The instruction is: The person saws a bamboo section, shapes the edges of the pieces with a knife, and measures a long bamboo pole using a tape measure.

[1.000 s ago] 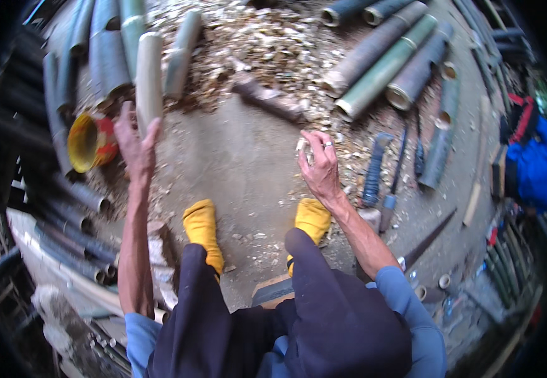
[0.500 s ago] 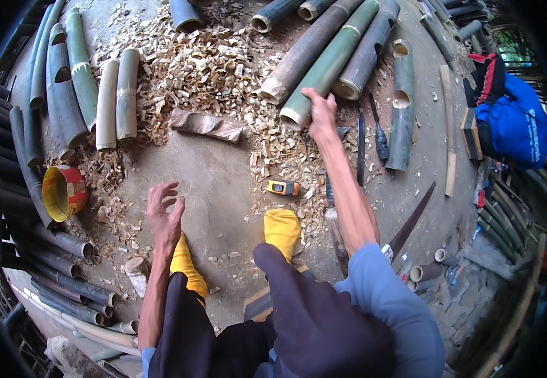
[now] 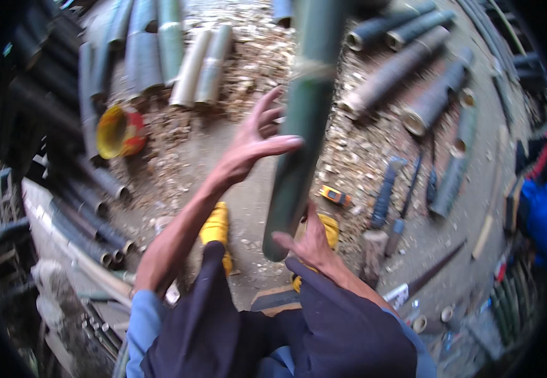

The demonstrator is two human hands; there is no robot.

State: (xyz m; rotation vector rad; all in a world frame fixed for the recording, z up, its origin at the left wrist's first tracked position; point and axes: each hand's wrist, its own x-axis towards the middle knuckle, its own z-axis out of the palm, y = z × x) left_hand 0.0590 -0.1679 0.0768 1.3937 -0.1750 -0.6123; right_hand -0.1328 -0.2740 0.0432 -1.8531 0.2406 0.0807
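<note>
A long green bamboo tube (image 3: 308,116) stands steeply raised before me, blurred by motion, its upper end running out of the picture's top edge. Its lower end is gripped by my right hand (image 3: 314,242), thumb in front and the other fingers partly hidden behind. My left hand (image 3: 251,142) is beside the tube's left side with fingers spread; its thumb overlaps the tube, and I cannot tell whether it touches. Right of the tube's lower part, an orange and black tape measure (image 3: 335,196) lies on the floor.
Wood chips (image 3: 248,69) cover much of the ground. Bamboo tubes lie at the left, including a pale tube (image 3: 191,69), and at the right, including a dark tube (image 3: 399,72). A yellow and red bucket (image 3: 119,131) is at left. A handsaw (image 3: 434,271) lies at right, near long-handled tools (image 3: 405,217).
My right hand has lifted the green bamboo tube off the pile and brought it toward me, turning it steeper. My left hand has moved up and right to the tube. The view has shifted.
</note>
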